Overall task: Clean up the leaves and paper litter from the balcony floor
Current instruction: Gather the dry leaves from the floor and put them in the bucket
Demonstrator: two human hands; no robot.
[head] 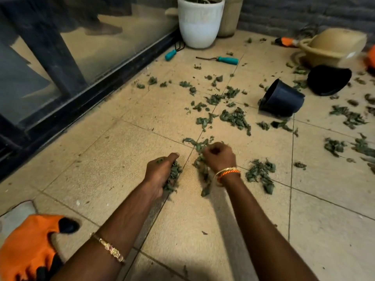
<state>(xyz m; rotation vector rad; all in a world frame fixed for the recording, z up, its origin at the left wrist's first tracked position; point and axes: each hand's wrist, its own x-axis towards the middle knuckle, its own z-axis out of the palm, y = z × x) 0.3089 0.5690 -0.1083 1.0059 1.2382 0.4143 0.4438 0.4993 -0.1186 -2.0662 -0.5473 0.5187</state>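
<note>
Tiled floor (101, 159), scattered leaves (235, 118), tipped black pot (282, 100)

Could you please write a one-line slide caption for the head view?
Left hand cups gathered leaves while right hand pinches more from the littered balcony floor.

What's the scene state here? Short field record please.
left hand: cupped, holding a bunch of leaves
right hand: fist closed on leaves
leaves: scattered over the tiles, mostly ahead and right
black pots: two, tipped over, right
white planter: upright, far corner
teal-handled tools: two, lying near the planter
orange glove: on floor, near left
paper litter: none discernible
</note>
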